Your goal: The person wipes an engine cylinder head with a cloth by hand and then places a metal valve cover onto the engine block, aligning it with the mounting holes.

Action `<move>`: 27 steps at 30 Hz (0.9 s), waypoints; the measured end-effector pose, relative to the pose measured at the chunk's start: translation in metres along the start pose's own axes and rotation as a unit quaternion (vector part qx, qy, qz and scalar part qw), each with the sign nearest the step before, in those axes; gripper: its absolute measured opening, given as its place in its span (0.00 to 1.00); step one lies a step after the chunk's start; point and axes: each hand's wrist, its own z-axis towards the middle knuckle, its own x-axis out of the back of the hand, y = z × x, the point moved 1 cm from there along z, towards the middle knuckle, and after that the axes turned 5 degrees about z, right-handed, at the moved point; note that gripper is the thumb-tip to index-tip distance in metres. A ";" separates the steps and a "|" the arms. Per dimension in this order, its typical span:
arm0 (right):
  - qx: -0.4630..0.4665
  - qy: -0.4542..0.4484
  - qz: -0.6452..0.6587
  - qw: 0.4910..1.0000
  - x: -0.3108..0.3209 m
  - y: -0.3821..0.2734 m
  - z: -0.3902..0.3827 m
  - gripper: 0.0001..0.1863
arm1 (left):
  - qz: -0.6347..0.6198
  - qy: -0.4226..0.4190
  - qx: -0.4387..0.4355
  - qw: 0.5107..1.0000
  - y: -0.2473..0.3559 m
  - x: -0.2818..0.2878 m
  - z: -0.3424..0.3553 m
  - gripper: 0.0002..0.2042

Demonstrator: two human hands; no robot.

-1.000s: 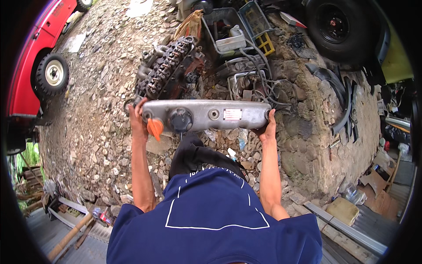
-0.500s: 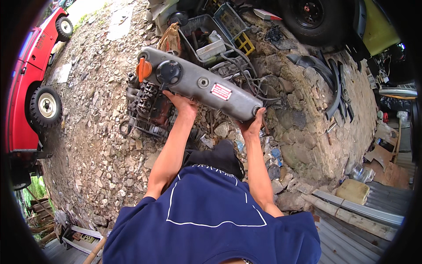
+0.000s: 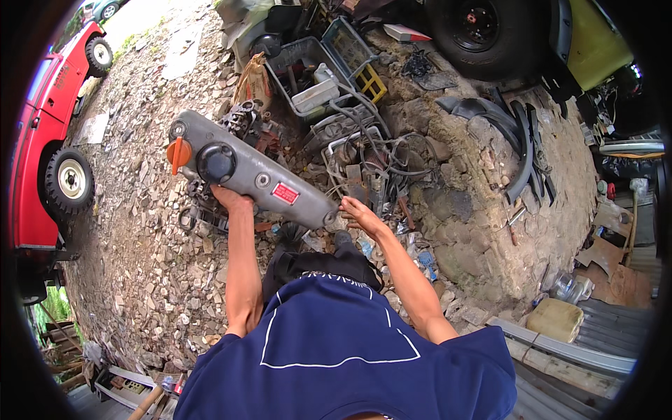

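Rough stony ground [image 3: 140,266] spreads under the person, littered with scrap: a tangle of hoses and metal parts [image 3: 364,157] ahead, a wire basket [image 3: 308,77] with a white plastic jug in it, and a yellow crate [image 3: 371,82] just beside that. A red vehicle [image 3: 52,133] stands at the left edge, a large black tyre [image 3: 483,31] and a yellow-green body panel [image 3: 595,42] at the upper right. Corrugated sheet metal [image 3: 588,350] and a tan plastic canister [image 3: 555,319] lie at the lower right.

Both bare arms reach forward from the dark blue shirt [image 3: 343,357]. A long grey metal engine cover [image 3: 259,178] is carried aslant above the ground, its left end higher and farther away, with an orange cap [image 3: 178,152] and a round black filler cap [image 3: 216,162] near that end and a red label towards the other. The left hand [image 3: 234,199] supports the cover from beneath near its middle, fingers curled under the edge. The right hand [image 3: 360,213] holds the cover's lower right end, its grip closed against the edge there. An engine block [image 3: 245,122] sits on the stones just behind the cover.
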 end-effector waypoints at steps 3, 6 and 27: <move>0.093 -0.002 -0.071 0.993 0.008 -0.052 0.007 0.55 | 0.075 0.026 -0.001 0.997 -0.014 -0.006 -0.005 0.22; 0.210 -0.049 -0.044 0.975 0.004 -0.101 0.018 0.50 | 0.098 -0.057 -0.001 0.993 -0.039 -0.021 -0.007 0.24; 0.314 0.059 0.564 0.761 0.048 -0.085 0.019 0.30 | 0.472 -0.367 0.145 0.789 -0.166 -0.123 -0.067 0.28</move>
